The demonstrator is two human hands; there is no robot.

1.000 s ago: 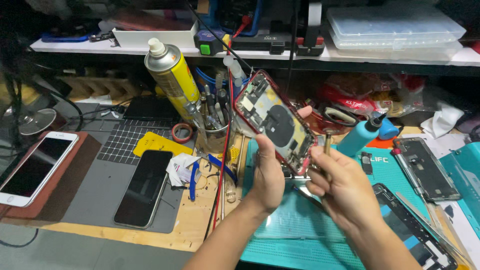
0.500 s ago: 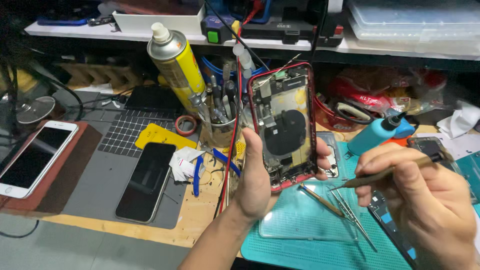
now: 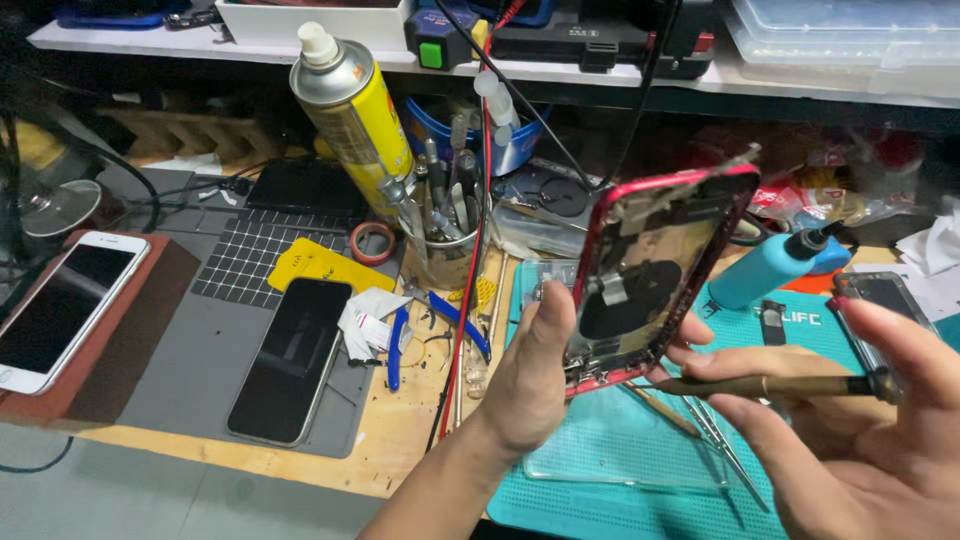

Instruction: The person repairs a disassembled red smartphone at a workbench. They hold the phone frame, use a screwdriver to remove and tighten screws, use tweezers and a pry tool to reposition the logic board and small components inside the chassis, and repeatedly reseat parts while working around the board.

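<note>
Your left hand (image 3: pixel 535 375) is rising from the lower middle on a bare forearm, palm turned away from you, thumb pressing one long edge of the opened phone (image 3: pixel 655 270) and fingers wrapping behind it, holding it upright. Your right hand (image 3: pixel 850 440) is sitting just right of and below the phone, fingers spread, pinching a thin tool (image 3: pixel 770 386) level, its tip pointing at the phone's lower edge.
</note>
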